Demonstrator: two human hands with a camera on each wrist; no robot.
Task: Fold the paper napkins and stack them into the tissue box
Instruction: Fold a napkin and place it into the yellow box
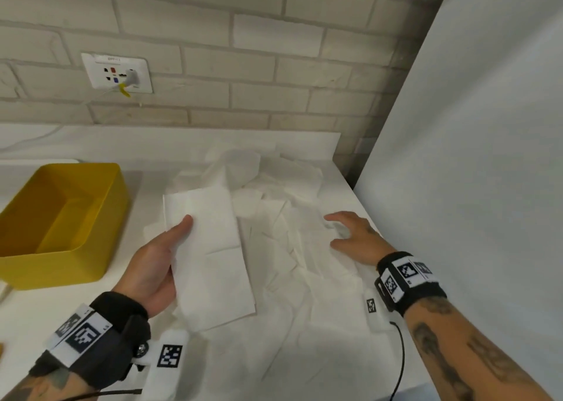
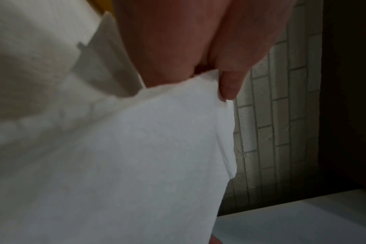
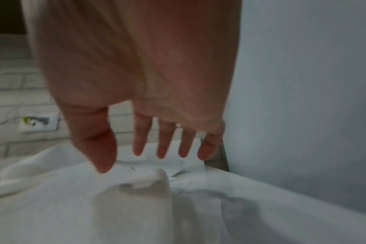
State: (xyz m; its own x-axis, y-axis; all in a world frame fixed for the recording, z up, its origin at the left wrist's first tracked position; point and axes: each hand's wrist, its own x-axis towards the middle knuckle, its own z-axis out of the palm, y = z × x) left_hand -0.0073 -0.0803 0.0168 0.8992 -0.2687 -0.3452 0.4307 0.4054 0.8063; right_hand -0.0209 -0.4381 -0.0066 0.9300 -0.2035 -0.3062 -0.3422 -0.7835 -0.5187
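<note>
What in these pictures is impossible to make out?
- Head view: left hand's fingers, hidden behind the napkin.
- Head view: yellow box, left part cut off by the frame edge.
- Head view: loose napkins, white on white, uncountable.
- Right wrist view: right hand blurred; contact with the napkins unclear.

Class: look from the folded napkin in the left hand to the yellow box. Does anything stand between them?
Nothing visible does. The left hand holds the folded napkin just right of the yellow box, whose top is open, with only bare counter between.
</note>
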